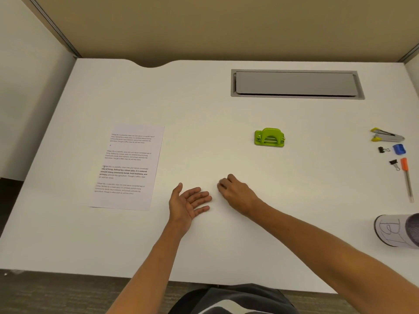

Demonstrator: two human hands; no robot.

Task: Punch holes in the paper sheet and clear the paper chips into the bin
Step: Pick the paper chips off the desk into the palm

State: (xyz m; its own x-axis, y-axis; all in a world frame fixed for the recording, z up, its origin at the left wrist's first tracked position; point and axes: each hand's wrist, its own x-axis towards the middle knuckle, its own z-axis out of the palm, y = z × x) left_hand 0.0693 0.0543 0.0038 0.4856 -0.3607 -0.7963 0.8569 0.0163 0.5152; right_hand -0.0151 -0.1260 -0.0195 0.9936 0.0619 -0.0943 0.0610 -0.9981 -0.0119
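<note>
- The desk is smooth, matte white, with a curved notch in its far edge and a grey rectangular metal flap set into it at the far right.
- The paper sheet lies flat at the left, a thin white rectangle with four blocks of small print; the third block is partly bold, and only scraps such as "Village life" can be made out.
- The hole punch is glossy lime-green plastic with an arched lever, standing right of centre, well apart from the sheet.
- At the right edge lie a yellow-tipped metal stapler, two black binder clips, a blue plastic piece and an orange-capped pen.
- The bin is a cylinder on its side at the near right, with scrawled marks that I cannot read.
- The left hand lies open, palm up and cupped, on the desk.
- The right hand is just beside it, fingers curled together with their tips on the desk; whether they pinch paper chips cannot be told.
</note>
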